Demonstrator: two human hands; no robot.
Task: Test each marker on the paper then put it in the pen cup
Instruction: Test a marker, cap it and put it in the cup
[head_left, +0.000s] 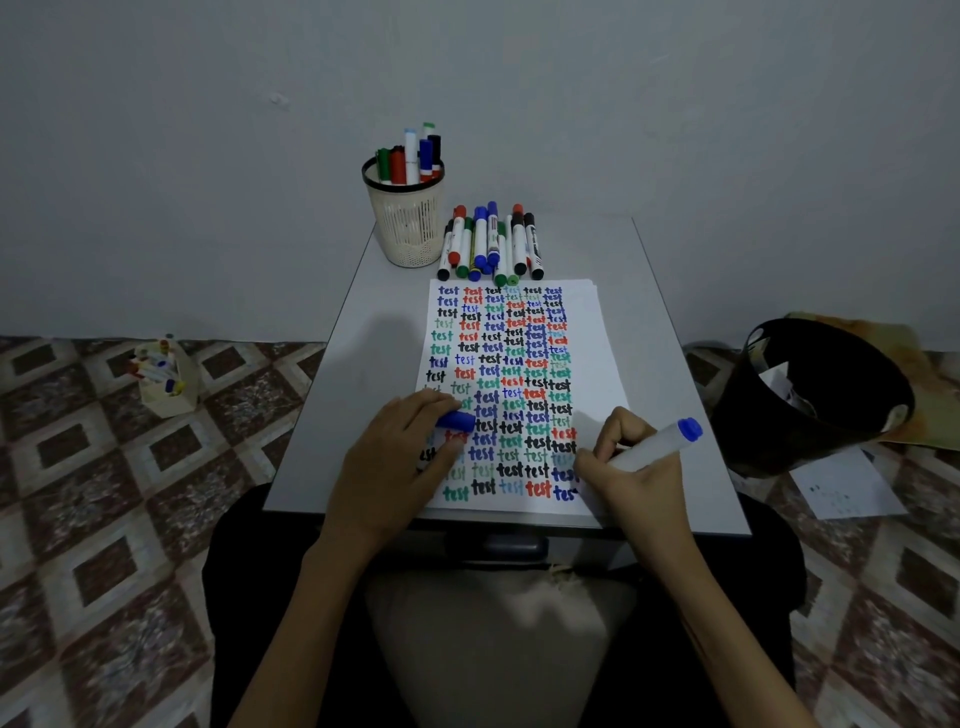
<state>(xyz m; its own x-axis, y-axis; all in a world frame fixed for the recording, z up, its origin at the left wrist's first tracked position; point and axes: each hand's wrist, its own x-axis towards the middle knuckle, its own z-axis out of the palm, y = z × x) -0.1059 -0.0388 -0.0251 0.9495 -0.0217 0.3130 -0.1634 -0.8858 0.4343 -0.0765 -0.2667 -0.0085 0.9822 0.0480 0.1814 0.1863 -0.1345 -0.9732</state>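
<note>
Blue-ended marker slants through the right hand's closed grip, tip on the paper

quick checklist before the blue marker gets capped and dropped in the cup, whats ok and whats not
1. Blue marker held in the right hand: ok.
2. Blue cap ready in the left hand: ok.
3. Blue "test" finished at the bottom right of the paper: cannot tell, the hand hides its end.
4. Room in the pen cup: ok, several markers stand in it but gaps show.
5. Path to the cup: ok, the untested markers lie to its right.
6. Paper held steady: ok, the left hand rests on it.
</note>
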